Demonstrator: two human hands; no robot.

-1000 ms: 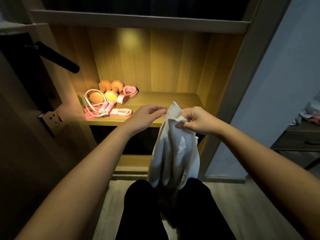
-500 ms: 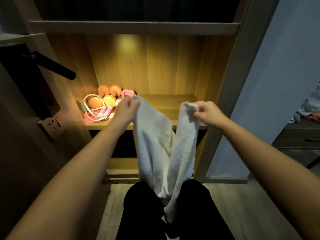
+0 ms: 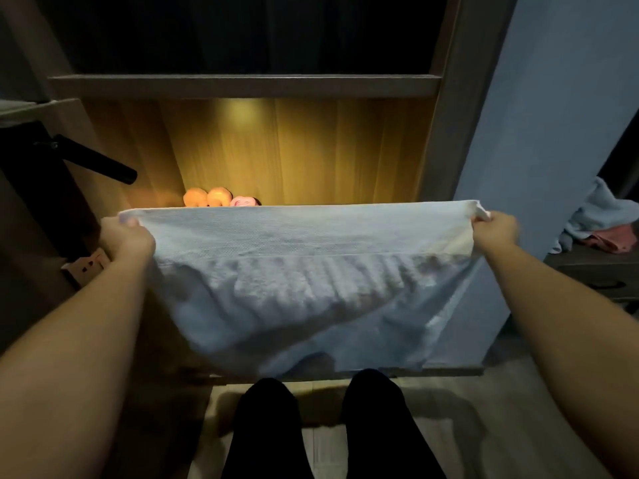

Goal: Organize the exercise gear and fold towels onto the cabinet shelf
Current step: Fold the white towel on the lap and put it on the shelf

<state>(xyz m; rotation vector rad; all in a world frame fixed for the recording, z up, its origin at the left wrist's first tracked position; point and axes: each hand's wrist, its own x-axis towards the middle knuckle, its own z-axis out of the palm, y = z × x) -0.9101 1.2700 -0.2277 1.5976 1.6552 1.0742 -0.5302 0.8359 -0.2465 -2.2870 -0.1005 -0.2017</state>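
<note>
Two towel (image 3: 311, 278) corners sit clamped in left grip (image 3: 128, 237) and right grip (image 3: 495, 233); hold the mid-frame edge level before folding.

Home bedroom: lit wood cabinet (image 3: 311, 157), clothes pile (image 3: 601, 226).

Black door handle (image 3: 93, 162) at left, wall socket (image 3: 86, 267) below it; crumpled clothes (image 3: 598, 219) on a dark drawer unit (image 3: 594, 271) at right edge

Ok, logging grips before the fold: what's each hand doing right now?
Left hand: grips the towel's top left corner.
Right hand: pinches its top right corner.
</note>
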